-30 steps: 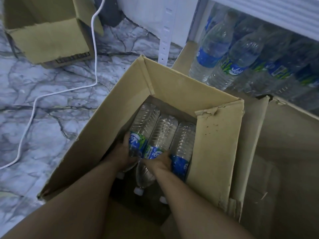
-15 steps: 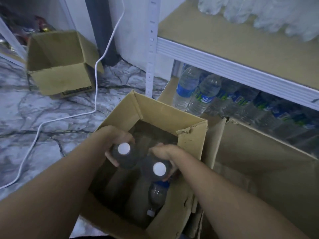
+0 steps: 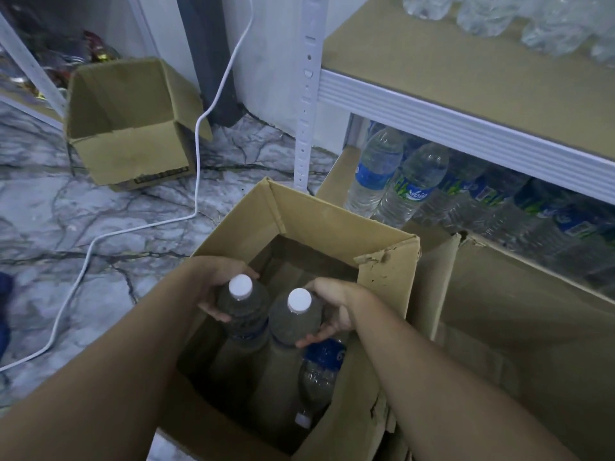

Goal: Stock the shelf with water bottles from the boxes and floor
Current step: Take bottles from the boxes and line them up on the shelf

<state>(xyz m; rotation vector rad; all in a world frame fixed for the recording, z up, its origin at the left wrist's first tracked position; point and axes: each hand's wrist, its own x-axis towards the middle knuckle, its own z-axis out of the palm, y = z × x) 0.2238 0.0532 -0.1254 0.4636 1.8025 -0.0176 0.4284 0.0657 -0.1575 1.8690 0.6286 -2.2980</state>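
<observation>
Head cam: marble floor [image 3: 100, 221], open box [image 3: 332, 211] just beside the shelf [image 3: 466, 81], stocked bottles [image 3: 399, 184] on its lower level. Over the box's middle, left hand [image 3: 216, 291] curled round left bottle [image 3: 248, 321], right hand [image 3: 336, 304] round right bottle [image 3: 294, 324], both upright, side by side.

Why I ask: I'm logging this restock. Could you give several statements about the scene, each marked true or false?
1. The left hand holds the left-hand bottle; the right hand holds the right-hand bottle. True.
2. Their lids are blue. False: the caps are white.
3. A third bottle lies inside the open box. True.
4. The bottom shelf is bare. False: the lower shelf holds shelved bottles.
5. A white cable crosses the floor. True.
</observation>
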